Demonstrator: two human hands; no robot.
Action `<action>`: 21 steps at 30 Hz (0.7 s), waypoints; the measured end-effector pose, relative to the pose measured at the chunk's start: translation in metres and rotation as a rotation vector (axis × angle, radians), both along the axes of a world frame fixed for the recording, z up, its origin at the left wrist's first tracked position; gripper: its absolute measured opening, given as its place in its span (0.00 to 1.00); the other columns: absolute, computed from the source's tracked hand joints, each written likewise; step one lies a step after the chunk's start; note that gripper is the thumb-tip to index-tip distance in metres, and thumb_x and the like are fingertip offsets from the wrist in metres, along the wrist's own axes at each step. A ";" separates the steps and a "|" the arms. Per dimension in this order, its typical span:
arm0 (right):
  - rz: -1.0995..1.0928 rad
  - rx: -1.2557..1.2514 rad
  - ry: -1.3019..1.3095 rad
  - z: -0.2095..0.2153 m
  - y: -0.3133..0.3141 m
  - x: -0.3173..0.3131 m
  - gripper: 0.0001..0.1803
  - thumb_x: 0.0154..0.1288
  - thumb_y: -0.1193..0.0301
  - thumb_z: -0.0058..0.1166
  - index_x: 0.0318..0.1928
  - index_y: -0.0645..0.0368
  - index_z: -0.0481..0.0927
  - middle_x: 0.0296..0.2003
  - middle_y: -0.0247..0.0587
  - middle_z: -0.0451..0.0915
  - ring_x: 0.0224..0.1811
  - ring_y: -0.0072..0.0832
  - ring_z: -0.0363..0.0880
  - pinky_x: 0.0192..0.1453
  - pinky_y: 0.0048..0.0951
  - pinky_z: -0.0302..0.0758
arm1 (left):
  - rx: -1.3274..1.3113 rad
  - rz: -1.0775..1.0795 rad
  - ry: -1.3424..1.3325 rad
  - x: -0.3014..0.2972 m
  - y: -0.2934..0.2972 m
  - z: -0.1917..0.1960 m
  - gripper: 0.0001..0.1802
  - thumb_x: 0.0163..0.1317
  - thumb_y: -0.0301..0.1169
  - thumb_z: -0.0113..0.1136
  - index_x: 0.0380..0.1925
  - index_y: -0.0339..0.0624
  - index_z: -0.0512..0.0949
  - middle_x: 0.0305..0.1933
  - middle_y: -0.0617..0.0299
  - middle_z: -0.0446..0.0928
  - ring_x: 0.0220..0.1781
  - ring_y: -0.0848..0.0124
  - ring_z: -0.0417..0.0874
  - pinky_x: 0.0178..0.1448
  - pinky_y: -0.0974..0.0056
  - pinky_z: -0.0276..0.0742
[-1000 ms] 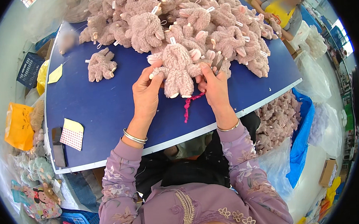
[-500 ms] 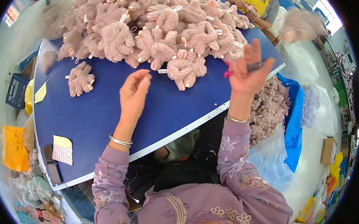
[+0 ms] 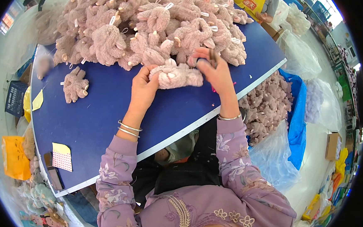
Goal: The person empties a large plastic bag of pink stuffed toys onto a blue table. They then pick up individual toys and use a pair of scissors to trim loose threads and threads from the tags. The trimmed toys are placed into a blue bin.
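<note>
A fluffy dusty-pink plush toy skin is held above the near edge of the heap, at the middle of the table. My left hand pinches its left end between thumb and fingers. At its right end is my right hand, fingers curled and slightly blurred. A small dark tool with pink on it, apparently thread snips, sits in the right hand, mostly hidden by the fingers. Behind both hands rises a big heap of similar plush pieces, several with white loop tags. One plush piece lies apart on the left.
The blue table has a white edge. A sticker sheet and a dark phone-like object lie at its left corner. Right of me stands a blue-lined bag of small plush pieces. A co-worker in a yellow apron stands at far right.
My left hand has moved slightly right and taken hold of a plush piece. My right hand has come left from the table's right side to that piece. The co-worker's hands have moved.
</note>
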State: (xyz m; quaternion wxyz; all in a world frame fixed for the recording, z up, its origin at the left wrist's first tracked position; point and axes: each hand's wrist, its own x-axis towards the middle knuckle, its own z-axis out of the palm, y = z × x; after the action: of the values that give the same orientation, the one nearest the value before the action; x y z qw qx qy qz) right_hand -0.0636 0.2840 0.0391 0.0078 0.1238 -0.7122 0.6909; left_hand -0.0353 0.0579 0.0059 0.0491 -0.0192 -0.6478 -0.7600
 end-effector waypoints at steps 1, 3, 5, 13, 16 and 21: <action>0.108 0.019 0.123 0.002 -0.006 0.005 0.28 0.55 0.68 0.63 0.57 0.59 0.74 0.47 0.33 0.77 0.23 0.06 0.59 0.28 0.10 0.58 | 0.104 -0.039 -0.081 0.006 -0.002 0.012 0.10 0.65 0.27 0.54 0.44 0.36 0.77 0.33 0.67 0.78 0.28 0.84 0.73 0.29 0.78 0.69; 0.223 0.154 0.098 0.007 -0.019 0.015 0.40 0.43 0.71 0.71 0.61 0.55 0.72 0.51 0.29 0.76 0.35 0.11 0.67 0.35 0.12 0.62 | 0.185 0.021 -0.127 0.008 -0.004 0.014 0.10 0.68 0.30 0.52 0.44 0.38 0.77 0.32 0.68 0.78 0.25 0.84 0.73 0.26 0.78 0.66; 0.319 0.265 -0.020 0.014 -0.027 0.023 0.40 0.43 0.71 0.72 0.61 0.57 0.71 0.50 0.31 0.76 0.43 0.14 0.70 0.41 0.17 0.68 | 0.239 0.084 -0.157 0.012 -0.005 0.018 0.10 0.69 0.32 0.51 0.43 0.40 0.78 0.30 0.69 0.77 0.23 0.85 0.72 0.22 0.78 0.63; 0.355 0.063 -0.310 0.000 -0.029 0.020 0.18 0.61 0.64 0.61 0.45 0.64 0.78 0.27 0.32 0.76 0.25 0.15 0.70 0.27 0.20 0.69 | 0.372 -0.014 -0.341 0.013 -0.031 0.016 0.15 0.70 0.42 0.50 0.32 0.43 0.75 0.22 0.71 0.70 0.15 0.82 0.63 0.18 0.75 0.51; 0.245 -0.074 -0.379 -0.002 -0.030 0.020 0.14 0.65 0.63 0.58 0.36 0.62 0.75 0.20 0.29 0.71 0.15 0.12 0.62 0.15 0.18 0.58 | 0.390 0.027 -0.312 0.011 -0.024 0.018 0.19 0.69 0.48 0.50 0.29 0.45 0.75 0.20 0.70 0.69 0.15 0.79 0.63 0.20 0.75 0.53; 0.226 -0.232 -0.452 -0.006 -0.031 0.017 0.23 0.69 0.53 0.51 0.31 0.62 0.76 0.19 0.27 0.67 0.13 0.14 0.58 0.16 0.20 0.56 | 0.150 -0.042 -0.243 0.015 -0.016 0.014 0.17 0.66 0.43 0.56 0.34 0.38 0.79 0.25 0.67 0.77 0.19 0.80 0.72 0.22 0.74 0.63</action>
State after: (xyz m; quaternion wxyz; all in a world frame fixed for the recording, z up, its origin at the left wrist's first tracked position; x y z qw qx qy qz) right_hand -0.0469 0.2525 0.0335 -0.2143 0.0432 -0.5937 0.7744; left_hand -0.0200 0.0419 0.0195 -0.0443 0.0632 -0.5900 -0.8037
